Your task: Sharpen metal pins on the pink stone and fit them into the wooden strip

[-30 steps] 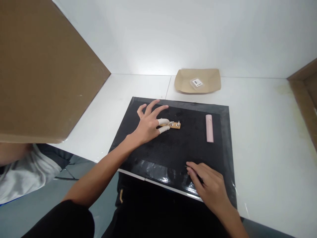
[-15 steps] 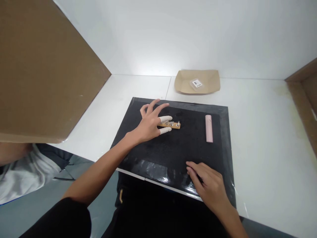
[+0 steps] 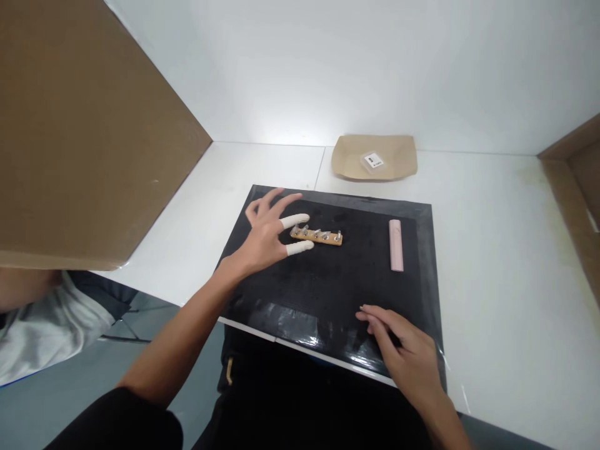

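Observation:
My left hand (image 3: 268,240) is open over the mat, with white finger cots on thumb and forefinger. These two fingers are apart, one above and one below the left part of a narrow wooden strip (image 3: 332,239). Several small shiny pieces (image 3: 316,234) stand in a row along the strip; their kind is too small to tell. Nearer the front edge, my right hand (image 3: 407,347) is closed, thumb and forefinger pinched together. A tiny pale speck shows at its fingertips, but I cannot make out what it is.
A pink oblong case (image 3: 396,245) lies on the black mat (image 3: 323,281), towards its right side. Behind the mat, a brown paper tray (image 3: 344,164) holds a small clear box (image 3: 374,162) with a label. Brown panels flank the white table (image 3: 492,250). Another person's clothing (image 3: 60,325) shows at left.
My left hand has shifted left along the strip, so more of the strip shows. My right hand has moved slightly right, its fingertips still pinched.

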A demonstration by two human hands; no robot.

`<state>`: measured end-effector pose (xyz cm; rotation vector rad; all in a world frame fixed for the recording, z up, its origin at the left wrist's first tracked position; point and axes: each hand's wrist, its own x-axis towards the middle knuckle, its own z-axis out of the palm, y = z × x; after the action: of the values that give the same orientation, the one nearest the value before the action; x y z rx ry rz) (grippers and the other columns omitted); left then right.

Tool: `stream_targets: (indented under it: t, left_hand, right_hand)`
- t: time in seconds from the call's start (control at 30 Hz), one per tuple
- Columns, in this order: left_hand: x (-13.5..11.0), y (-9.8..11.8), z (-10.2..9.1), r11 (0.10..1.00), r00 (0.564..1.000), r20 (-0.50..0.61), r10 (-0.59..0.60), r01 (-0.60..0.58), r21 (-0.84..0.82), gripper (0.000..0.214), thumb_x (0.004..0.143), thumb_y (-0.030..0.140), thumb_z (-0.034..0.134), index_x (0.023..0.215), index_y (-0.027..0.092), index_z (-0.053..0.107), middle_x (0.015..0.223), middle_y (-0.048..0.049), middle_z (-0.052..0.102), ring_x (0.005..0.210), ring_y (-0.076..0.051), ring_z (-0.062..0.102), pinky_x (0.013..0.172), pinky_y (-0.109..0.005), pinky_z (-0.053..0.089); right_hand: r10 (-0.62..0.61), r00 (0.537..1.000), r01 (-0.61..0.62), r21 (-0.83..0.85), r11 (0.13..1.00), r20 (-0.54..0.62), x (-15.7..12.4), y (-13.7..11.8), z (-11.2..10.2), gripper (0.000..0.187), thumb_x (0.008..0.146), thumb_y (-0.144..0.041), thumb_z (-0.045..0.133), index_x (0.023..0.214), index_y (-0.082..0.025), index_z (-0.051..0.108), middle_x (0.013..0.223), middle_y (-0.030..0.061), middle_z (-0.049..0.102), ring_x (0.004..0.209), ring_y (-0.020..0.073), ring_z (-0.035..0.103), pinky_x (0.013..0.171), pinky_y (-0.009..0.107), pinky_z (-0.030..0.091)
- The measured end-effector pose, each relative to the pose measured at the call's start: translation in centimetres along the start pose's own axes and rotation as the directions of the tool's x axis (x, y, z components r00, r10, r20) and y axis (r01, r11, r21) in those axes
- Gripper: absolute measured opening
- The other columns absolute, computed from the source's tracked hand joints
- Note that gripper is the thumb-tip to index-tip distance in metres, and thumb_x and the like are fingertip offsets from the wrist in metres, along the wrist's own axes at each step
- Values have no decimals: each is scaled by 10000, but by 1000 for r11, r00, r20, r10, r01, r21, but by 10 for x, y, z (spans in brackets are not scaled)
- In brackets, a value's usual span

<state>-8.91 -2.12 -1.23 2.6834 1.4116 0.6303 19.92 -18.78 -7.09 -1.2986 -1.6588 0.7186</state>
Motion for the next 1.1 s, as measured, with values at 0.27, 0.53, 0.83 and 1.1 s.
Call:
stream_targets:
  t: [0.27,0.53,0.83,1.1]
  left_hand:
    - [-59,-34,-10,971,976,54,-211,215,-102,414,894,458,794,1262,313,674,1612,-113,490,1540,-411,303,1164,-692,241]
    - [-37,-49,14,983,985,149,-90,112,-144,451,900,426,795,1311,285,677,1618,-139,481,1541,-431,306,1153,-691,261]
    - [-17,-58,31,975,987,158,-15,50,-217,350,897,386,808,1230,323,722,1600,-93,514,1539,-387,335,1140,-631,264]
    - [-6,-61,27,963,964,265,9,63,-262,311,896,451,797,1186,351,749,1605,-57,513,1556,-380,313,1178,-633,214]
  right_hand:
    - [400,908,-345,325,881,-121,-4,-2,-5,189,948,-347,741,1045,-185,763,911,113,815,453,122,619,381,231,539]
    - [464,883,-463,280,841,68,19,-9,-3,329,934,-439,754,1136,-190,679,984,135,815,433,115,621,387,213,515]
    - [355,866,-417,115,902,352,74,-3,-2,276,992,-443,675,1132,-236,791,943,71,820,573,138,712,471,204,565]
    - [296,806,-402,107,909,513,99,2,6,228,1012,-430,653,1103,-304,819,860,14,799,637,116,717,537,174,563]
